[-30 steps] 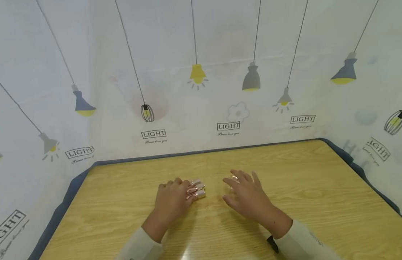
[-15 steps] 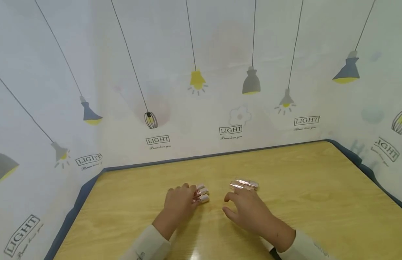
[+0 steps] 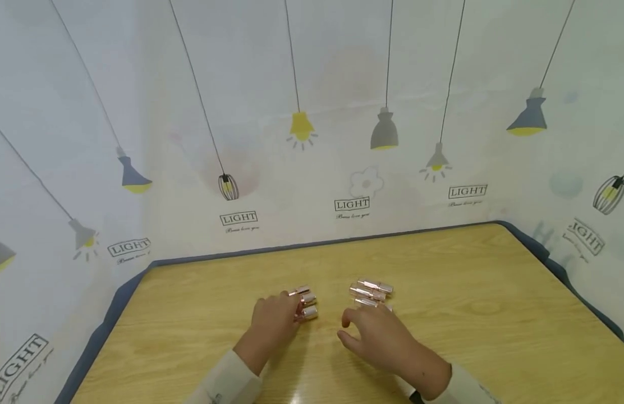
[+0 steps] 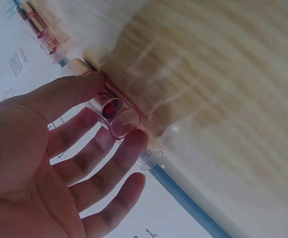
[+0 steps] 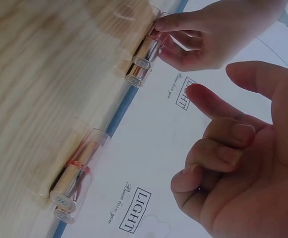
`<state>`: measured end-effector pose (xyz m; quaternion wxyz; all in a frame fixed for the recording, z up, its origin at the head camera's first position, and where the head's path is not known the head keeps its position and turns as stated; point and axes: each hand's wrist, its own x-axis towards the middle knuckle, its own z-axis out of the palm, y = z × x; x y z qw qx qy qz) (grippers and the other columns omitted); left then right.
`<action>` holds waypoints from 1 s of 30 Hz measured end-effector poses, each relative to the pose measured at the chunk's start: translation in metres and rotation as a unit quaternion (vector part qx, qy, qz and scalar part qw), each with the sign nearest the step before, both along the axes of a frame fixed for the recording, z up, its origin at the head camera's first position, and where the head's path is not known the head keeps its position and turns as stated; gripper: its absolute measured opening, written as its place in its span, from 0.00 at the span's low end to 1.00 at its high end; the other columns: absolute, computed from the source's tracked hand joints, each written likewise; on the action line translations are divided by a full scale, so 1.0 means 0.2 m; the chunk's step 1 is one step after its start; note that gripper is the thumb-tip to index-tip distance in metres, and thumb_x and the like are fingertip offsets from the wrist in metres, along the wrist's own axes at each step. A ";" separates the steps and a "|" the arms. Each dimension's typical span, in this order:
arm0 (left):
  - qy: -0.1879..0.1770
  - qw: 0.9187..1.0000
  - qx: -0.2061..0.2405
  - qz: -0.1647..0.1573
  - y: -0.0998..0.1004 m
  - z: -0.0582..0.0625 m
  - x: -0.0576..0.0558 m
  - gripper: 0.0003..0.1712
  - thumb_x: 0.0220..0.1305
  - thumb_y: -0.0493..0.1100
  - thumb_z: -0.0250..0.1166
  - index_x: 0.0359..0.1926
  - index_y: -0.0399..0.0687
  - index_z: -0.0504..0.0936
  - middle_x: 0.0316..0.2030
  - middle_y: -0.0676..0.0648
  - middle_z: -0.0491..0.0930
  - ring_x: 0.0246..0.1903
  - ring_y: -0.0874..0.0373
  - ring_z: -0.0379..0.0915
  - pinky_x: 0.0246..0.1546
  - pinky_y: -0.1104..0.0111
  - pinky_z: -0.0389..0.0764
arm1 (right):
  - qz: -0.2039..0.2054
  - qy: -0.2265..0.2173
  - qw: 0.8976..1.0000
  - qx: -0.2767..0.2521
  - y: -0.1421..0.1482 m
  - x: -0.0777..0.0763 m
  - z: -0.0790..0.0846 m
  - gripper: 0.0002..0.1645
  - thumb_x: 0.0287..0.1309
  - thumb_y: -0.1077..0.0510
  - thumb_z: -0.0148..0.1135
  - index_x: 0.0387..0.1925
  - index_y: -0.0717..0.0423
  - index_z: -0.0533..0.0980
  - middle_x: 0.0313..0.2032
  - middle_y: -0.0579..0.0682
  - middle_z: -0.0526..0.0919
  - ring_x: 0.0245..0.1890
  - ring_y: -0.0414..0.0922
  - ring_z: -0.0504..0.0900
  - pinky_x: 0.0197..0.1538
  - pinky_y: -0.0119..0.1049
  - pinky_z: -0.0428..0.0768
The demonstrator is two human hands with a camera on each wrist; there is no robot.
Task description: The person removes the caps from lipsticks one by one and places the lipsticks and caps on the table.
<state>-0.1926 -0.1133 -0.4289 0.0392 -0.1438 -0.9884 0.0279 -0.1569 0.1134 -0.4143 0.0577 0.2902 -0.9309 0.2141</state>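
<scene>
My left hand (image 3: 275, 320) pinches a lipstick tube (image 4: 118, 116) between thumb and fingers at the table's middle. The tube has a clear end and a shiny rose-gold base. Metallic ends of three tubes stick out on that hand's right side, the nearest lipstick tube (image 3: 309, 313) among them; the hand covers their other ends. My right hand (image 3: 388, 339) hovers just in front of a second group, three similar lipstick tubes (image 3: 371, 293) lying side by side. Its fingers are loosely bent, thumb and index finger apart, with nothing held in the right wrist view.
A wood-grain table (image 3: 458, 280) carries both groups, with a gap between them. Pale wall covering (image 3: 292, 224) printed with lamps and "LIGHT" labels rises behind the table and at both sides. A dark blue edge (image 3: 241, 255) runs along the table's back.
My right hand has drawn back toward me from above the right-hand tubes, uncovering them. The left hand stays at its group, whose tube ends now stand slightly more spread. The head view has shifted a little.
</scene>
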 end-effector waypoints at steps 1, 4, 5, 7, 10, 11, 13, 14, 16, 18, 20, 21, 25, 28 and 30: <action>-0.005 1.000 0.003 -0.001 0.00 -0.02 0.01 0.14 0.55 0.53 0.76 0.33 0.54 0.81 0.30 0.50 0.82 0.27 0.51 0.79 0.28 0.56 0.77 | 0.003 -0.006 1.000 0.000 0.00 0.01 0.00 0.10 0.61 0.50 0.66 0.34 0.53 0.82 0.29 0.43 0.87 0.19 0.30 0.68 0.33 0.35 0.74; -0.011 1.000 0.002 -0.004 0.00 -0.06 0.03 0.14 0.53 0.52 0.77 0.31 0.55 0.80 0.29 0.51 0.82 0.26 0.53 0.79 0.27 0.57 0.76 | 0.008 -0.017 1.000 0.002 0.01 0.03 -0.02 0.10 0.62 0.50 0.66 0.34 0.53 0.82 0.28 0.42 0.87 0.19 0.29 0.67 0.32 0.34 0.73; -0.011 1.000 -0.001 -0.005 0.00 -0.07 0.04 0.14 0.53 0.53 0.77 0.31 0.55 0.80 0.29 0.51 0.82 0.25 0.53 0.78 0.26 0.58 0.76 | 0.010 -0.019 1.000 0.002 0.01 0.04 -0.02 0.10 0.62 0.50 0.66 0.34 0.52 0.82 0.29 0.43 0.87 0.19 0.29 0.67 0.33 0.35 0.74; -0.007 1.000 0.003 -0.010 0.00 -0.07 0.05 0.14 0.54 0.53 0.76 0.32 0.55 0.80 0.28 0.51 0.82 0.24 0.55 0.77 0.25 0.60 0.74 | 0.012 -0.015 1.000 0.002 0.02 0.05 -0.03 0.09 0.61 0.50 0.67 0.34 0.52 0.83 0.29 0.42 0.88 0.20 0.29 0.69 0.34 0.36 0.75; 0.008 1.000 0.019 -0.024 0.00 -0.05 0.06 0.12 0.55 0.54 0.75 0.32 0.56 0.82 0.28 0.52 0.82 0.22 0.58 0.75 0.22 0.63 0.71 | 0.018 0.003 1.000 0.002 0.01 0.04 -0.02 0.09 0.61 0.50 0.67 0.34 0.51 0.83 0.31 0.43 0.88 0.24 0.31 0.74 0.38 0.41 0.77; 0.016 0.999 0.031 -0.027 0.00 -0.04 0.06 0.12 0.56 0.54 0.75 0.32 0.56 0.82 0.29 0.53 0.83 0.23 0.59 0.75 0.22 0.64 0.70 | 0.020 0.010 1.000 0.001 0.01 0.03 -0.01 0.09 0.60 0.50 0.68 0.35 0.52 0.83 0.32 0.44 0.88 0.24 0.31 0.75 0.38 0.40 0.78; 0.033 0.997 0.054 -0.038 0.01 -0.01 0.06 0.11 0.56 0.55 0.75 0.32 0.57 0.83 0.29 0.55 0.83 0.23 0.62 0.75 0.23 0.65 0.69 | 0.024 0.026 0.999 -0.002 0.01 0.01 0.01 0.09 0.59 0.51 0.69 0.36 0.52 0.83 0.33 0.45 0.88 0.26 0.33 0.77 0.37 0.39 0.78; 0.047 0.996 0.062 -0.044 0.01 0.00 0.06 0.11 0.56 0.55 0.75 0.32 0.58 0.84 0.29 0.56 0.83 0.25 0.62 0.76 0.23 0.65 0.70 | 0.024 0.035 0.999 -0.001 0.01 0.01 0.02 0.09 0.58 0.51 0.70 0.36 0.52 0.83 0.33 0.45 0.88 0.27 0.33 0.77 0.38 0.39 0.78; 0.068 0.993 0.082 -0.058 0.03 0.02 0.07 0.11 0.55 0.55 0.76 0.33 0.59 0.84 0.29 0.58 0.83 0.27 0.63 0.78 0.26 0.65 0.73 | 0.024 0.056 0.998 0.007 0.01 -0.01 0.04 0.10 0.57 0.52 0.72 0.37 0.51 0.83 0.33 0.45 0.88 0.28 0.35 0.79 0.39 0.39 0.79; 0.086 0.989 0.093 -0.071 0.05 0.03 0.08 0.11 0.54 0.54 0.76 0.33 0.59 0.84 0.28 0.59 0.83 0.29 0.62 0.79 0.29 0.63 0.77 | 0.023 0.069 0.997 0.015 0.01 -0.02 0.06 0.11 0.55 0.52 0.73 0.38 0.51 0.83 0.33 0.44 0.87 0.28 0.36 0.78 0.39 0.38 0.79; 0.099 0.987 0.097 -0.081 0.07 0.04 0.10 0.11 0.54 0.53 0.77 0.35 0.59 0.84 0.30 0.59 0.83 0.31 0.62 0.80 0.33 0.61 0.79 | 0.019 0.073 0.997 0.024 0.01 -0.02 0.08 0.13 0.54 0.52 0.74 0.40 0.51 0.83 0.32 0.44 0.85 0.28 0.37 0.77 0.38 0.37 0.78; 0.102 0.986 0.098 -0.086 0.08 0.05 0.10 0.11 0.54 0.52 0.77 0.35 0.59 0.85 0.31 0.59 0.84 0.31 0.61 0.80 0.35 0.60 0.80 | 0.016 0.072 0.997 0.029 0.01 -0.02 0.09 0.14 0.54 0.51 0.75 0.41 0.52 0.83 0.32 0.44 0.84 0.28 0.37 0.76 0.37 0.35 0.77; 0.107 0.984 0.103 -0.097 0.10 0.08 0.14 0.13 0.52 0.52 0.78 0.37 0.59 0.86 0.37 0.58 0.85 0.34 0.61 0.82 0.38 0.59 0.80 | -0.002 0.057 0.997 0.054 0.00 -0.03 0.10 0.19 0.51 0.50 0.77 0.43 0.50 0.83 0.37 0.46 0.84 0.33 0.39 0.79 0.37 0.36 0.78; 0.111 0.982 0.114 -0.106 0.10 0.08 0.15 0.13 0.50 0.52 0.79 0.37 0.59 0.86 0.39 0.56 0.86 0.37 0.59 0.83 0.41 0.57 0.80 | -0.008 0.045 0.996 0.073 -0.02 -0.04 0.10 0.21 0.50 0.48 0.78 0.45 0.49 0.83 0.41 0.47 0.84 0.36 0.41 0.80 0.37 0.36 0.80; 0.110 0.980 0.122 -0.109 0.10 0.08 0.16 0.13 0.51 0.52 0.79 0.37 0.58 0.86 0.40 0.56 0.86 0.40 0.58 0.84 0.44 0.55 0.79 | -0.008 0.035 0.996 0.083 -0.03 -0.04 0.09 0.22 0.50 0.48 0.78 0.45 0.50 0.83 0.40 0.46 0.84 0.34 0.40 0.80 0.35 0.34 0.79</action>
